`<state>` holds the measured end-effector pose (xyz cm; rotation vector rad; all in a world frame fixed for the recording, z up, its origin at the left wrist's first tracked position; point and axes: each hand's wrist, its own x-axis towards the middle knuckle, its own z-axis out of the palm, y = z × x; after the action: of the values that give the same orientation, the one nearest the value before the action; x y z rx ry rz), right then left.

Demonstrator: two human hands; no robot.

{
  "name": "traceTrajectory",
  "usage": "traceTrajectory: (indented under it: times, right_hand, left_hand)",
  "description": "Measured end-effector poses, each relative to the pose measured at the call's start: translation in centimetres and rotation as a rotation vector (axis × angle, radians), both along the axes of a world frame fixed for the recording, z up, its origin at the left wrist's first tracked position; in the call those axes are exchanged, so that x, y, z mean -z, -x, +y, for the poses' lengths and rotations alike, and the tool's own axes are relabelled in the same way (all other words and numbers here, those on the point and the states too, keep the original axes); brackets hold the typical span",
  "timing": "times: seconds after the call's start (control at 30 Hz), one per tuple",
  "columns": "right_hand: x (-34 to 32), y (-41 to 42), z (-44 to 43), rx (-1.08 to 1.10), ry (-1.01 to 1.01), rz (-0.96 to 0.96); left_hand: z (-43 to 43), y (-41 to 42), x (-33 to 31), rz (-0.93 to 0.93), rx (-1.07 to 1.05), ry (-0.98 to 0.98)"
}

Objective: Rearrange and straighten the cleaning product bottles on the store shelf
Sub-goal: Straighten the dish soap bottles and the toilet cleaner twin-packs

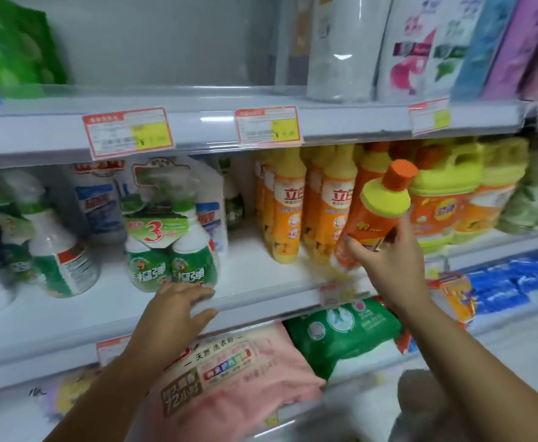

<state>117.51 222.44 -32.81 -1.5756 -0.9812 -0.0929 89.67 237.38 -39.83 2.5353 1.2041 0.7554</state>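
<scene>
**A:** Orange plastic bottle with a yellow shoulder and an orange cap (373,215) – the right hand (385,263) is gripping it low on the body, with the fingers curling round the label. The bottle is tilting, its cap leaning up and to the right.

**B:** Where is it sitting against the shelving?

**A:** It is hanging at the front of the white middle shelf (261,301), its base right down by the shelf board. The blur is hiding whether it is touching. Just behind it the row of upright yellow-and-orange bottles (288,212) is standing, and the yellow jugs with handles (446,193) are crowding in on its right.

**B:** And the other hand?

**A:** The left hand (178,307) is resting flat on the front lip of that same shelf, fingers straight and slightly spread, holding nothing. It is lying well apart from the orange bottle, down to its left, just below the wrapped twin pack of green-and-white bottles (172,250).

**B:** Anything underneath?

**A:** A pink soft bag (236,378) and a green soft pack (344,327) are lying on the shelf below, showing between the two forearms.
</scene>
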Motion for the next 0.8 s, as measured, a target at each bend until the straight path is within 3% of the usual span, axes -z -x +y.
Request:
traceTrajectory:
  times: [0.23, 0.8]
  right_hand:
    - [0.1, -5.1, 0.4, 0.109, 0.007, -0.003]
    - [-0.5, -8.3, 2.2, 0.078, 0.059, 0.024]
  left_hand:
    - [0.1, -1.7, -0.1, -0.002, -0.022, 0.023]
    - [-0.1, -2.0, -0.3, 0.012, -0.044, 0.009]
